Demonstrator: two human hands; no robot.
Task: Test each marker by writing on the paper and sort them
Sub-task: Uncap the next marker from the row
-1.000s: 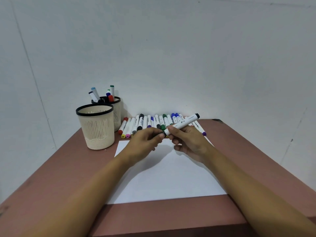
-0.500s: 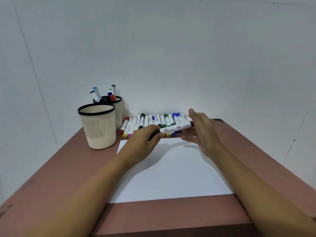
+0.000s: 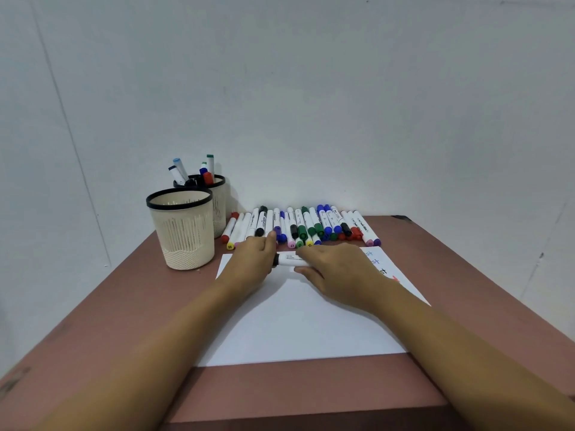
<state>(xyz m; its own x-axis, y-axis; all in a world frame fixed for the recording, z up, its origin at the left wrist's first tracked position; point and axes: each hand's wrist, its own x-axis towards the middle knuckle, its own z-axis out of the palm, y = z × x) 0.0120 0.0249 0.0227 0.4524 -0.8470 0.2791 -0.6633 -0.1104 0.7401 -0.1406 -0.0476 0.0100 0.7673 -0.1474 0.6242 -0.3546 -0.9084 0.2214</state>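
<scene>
A white marker (image 3: 288,259) with a black cap lies level just above the far part of the white paper (image 3: 295,325). My left hand (image 3: 253,259) grips its black cap end. My right hand (image 3: 337,269) lies palm down over the barrel, with fingers on top and thumb beneath, and hides the marker's other end. Several markers (image 3: 306,227) with coloured caps lie in a row behind the paper. Small handwritten test marks (image 3: 375,262) show at the paper's far right corner.
On the left stands a cream mesh cup (image 3: 183,234) with a black rim, nothing showing above it. Behind it a second cup (image 3: 220,209) holds several markers. The brown table (image 3: 124,306) ends against a white wall.
The marker came down from a raised, tilted pose to level over the paper. My right hand opened away from it, then closed over the barrel again. My left hand kept the cap end.
</scene>
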